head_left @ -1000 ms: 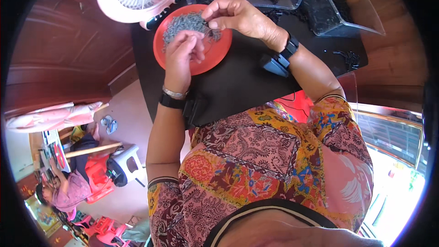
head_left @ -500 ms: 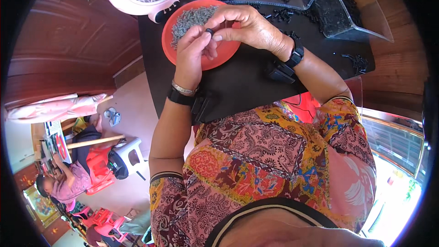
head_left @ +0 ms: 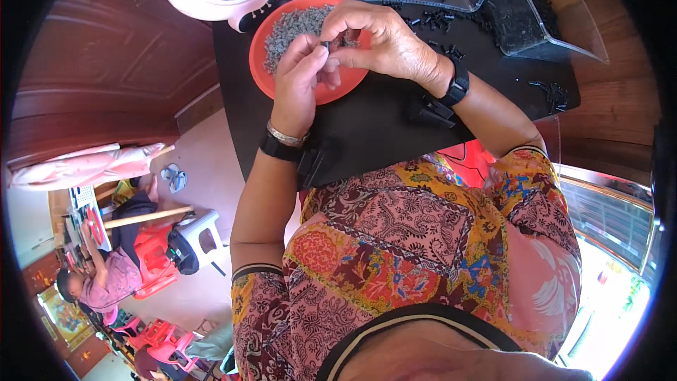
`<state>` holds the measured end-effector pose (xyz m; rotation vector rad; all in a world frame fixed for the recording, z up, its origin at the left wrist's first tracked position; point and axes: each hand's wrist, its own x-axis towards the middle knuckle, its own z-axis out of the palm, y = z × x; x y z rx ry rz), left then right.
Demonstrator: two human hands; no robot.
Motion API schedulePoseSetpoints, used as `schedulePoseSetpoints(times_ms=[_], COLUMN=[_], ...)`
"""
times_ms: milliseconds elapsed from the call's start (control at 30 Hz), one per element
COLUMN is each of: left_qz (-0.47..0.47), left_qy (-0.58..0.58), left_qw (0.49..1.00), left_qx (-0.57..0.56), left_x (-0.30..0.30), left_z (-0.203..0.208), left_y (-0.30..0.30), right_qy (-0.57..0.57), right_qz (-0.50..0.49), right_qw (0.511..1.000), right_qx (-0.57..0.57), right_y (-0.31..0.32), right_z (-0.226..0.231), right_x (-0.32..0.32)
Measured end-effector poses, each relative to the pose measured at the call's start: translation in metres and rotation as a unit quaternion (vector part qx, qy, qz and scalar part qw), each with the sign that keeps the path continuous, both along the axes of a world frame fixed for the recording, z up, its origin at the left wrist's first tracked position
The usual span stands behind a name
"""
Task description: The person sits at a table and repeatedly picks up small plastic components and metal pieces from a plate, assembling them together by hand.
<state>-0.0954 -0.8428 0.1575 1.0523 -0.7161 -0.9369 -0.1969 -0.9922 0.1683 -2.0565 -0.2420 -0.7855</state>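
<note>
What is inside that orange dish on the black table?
The orange dish holds a heap of small grey pieces. The left hand and right hand, pinching a tiny dark part between them, cover its right and lower side, so anything there is hidden.

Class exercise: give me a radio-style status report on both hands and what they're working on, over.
Left hand and right hand pinch a small black part together. Held over round orange plastic plate of grey bits. Nothing in the way.

Both my forearms come up from the lower edge, elbows bent. My left hand (head_left: 300,74) and right hand (head_left: 384,42) meet fingertip to fingertip, fingers curled in a pinch. Dark band on each wrist, right wrist bent inward.
</note>
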Motion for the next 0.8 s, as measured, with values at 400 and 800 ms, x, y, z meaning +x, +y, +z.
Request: schedulePoseSetpoints(times_ms=[400, 800], left_qz=[0.007, 0.005], left_qy=[0.075, 0.11], left_qw=[0.996, 0.993], left_qx=[-0.04, -0.028], left_x=[0.028, 0.027], left_z=[0.001, -0.001], left_y=[0.005, 0.004], right_qy=[0.078, 0.123], right_qz=[-0.092, -0.133], right_qw=[0.978, 0.906], right_qx=[-0.169, -0.382], right_y=[-0.01, -0.006], right_z=[-0.002, -0.018], right_x=[-0.001, 0.009])
